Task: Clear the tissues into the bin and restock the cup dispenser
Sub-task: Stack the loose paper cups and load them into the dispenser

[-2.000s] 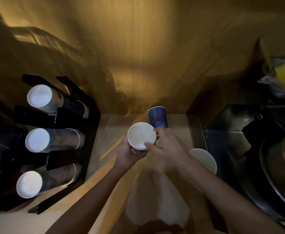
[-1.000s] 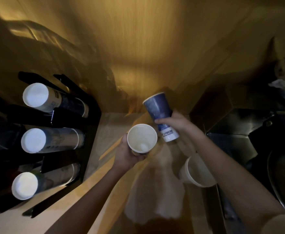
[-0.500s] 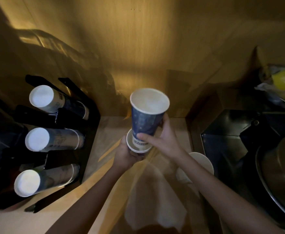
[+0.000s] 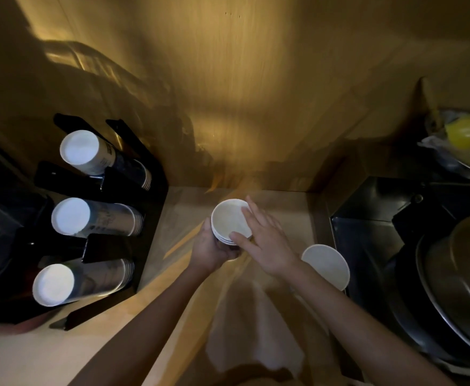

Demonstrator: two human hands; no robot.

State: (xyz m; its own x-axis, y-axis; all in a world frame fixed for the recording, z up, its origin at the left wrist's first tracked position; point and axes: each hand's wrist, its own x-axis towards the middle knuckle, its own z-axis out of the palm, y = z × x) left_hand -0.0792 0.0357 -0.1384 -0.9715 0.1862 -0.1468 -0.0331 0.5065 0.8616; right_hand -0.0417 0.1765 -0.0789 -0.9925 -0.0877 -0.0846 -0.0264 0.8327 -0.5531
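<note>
At the far left your black cup dispenser [image 4: 133, 246] stands on the wooden tabletop [image 4: 172, 274], its three slots each loaded with a sideways stack of cups [image 4: 94, 220], white bases facing you. Move right to the middle: your left hand [image 4: 211, 250] has its grip closed around a nested stack of paper cups [image 4: 229, 221], mouth up, several rims showing one below another. Your right hand [image 4: 264, 243] lies on that stack's rim with fingers spread flat, its grip open and clasping nothing. Below your hands a white tissue [image 4: 256, 335] lies spread on the tabletop. Just right of your right wrist sits another white cup [image 4: 327, 266], beside the dark sink [image 4: 367, 246].
</note>
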